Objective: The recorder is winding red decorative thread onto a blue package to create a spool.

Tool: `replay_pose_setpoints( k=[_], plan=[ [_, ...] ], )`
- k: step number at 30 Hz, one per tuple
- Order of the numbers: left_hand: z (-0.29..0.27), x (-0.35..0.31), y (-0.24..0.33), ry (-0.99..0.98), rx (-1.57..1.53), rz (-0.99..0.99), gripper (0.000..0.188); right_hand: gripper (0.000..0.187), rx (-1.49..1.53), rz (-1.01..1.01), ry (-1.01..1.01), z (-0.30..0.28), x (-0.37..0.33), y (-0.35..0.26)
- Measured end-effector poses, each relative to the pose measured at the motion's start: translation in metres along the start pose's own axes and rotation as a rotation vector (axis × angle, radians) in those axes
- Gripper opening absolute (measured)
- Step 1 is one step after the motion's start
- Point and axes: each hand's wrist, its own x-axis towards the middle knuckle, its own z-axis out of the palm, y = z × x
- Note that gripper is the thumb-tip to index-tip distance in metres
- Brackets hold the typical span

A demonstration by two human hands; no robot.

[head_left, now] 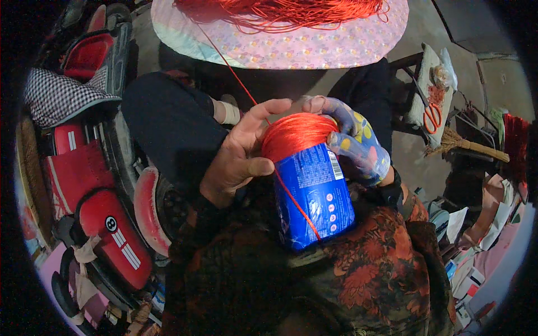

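Note:
A blue plastic package (320, 196) rests upright against my lap, with printed panels on its side. Its upper end is wrapped in many turns of orange-red cord (297, 134). My left hand (238, 148), bare, curves around the left side of the winding, thumb in front and index finger behind. On the right, my right hand (358, 140) wears a dotted blue-purple glove and grips the winding, fingers bent over it. One strand runs from a large loose heap of the cord (297, 12) down to the winding. A loose end hangs diagonally across the package.
The heap lies on a padded pink patterned surface (314, 47) ahead. At right, orange-handled scissors (431, 116) lie on a small stool (421, 106), with a straw broom (471, 147) below. A red-and-black vehicle (115, 238) stands close on the left.

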Motion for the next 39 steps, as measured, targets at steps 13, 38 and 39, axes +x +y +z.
replay_pose_setpoints(
  k=[13, 38, 39],
  plan=[
    [0.004, -0.004, 0.004, 0.049, 0.126, -0.016, 0.095, 0.069, -0.031, 0.030, -0.063, -0.005, 0.006, 0.005],
    [0.020, 0.009, 0.002, 0.222, 0.202, -0.143, 0.088, 0.052, -0.094, -0.122, 0.361, -0.011, 0.023, -0.012],
    [0.021, 0.010, 0.006, 0.218, 0.203, -0.131, 0.087, 0.052, 0.147, -0.101, 0.315, -0.014, 0.024, -0.011]
  ],
)
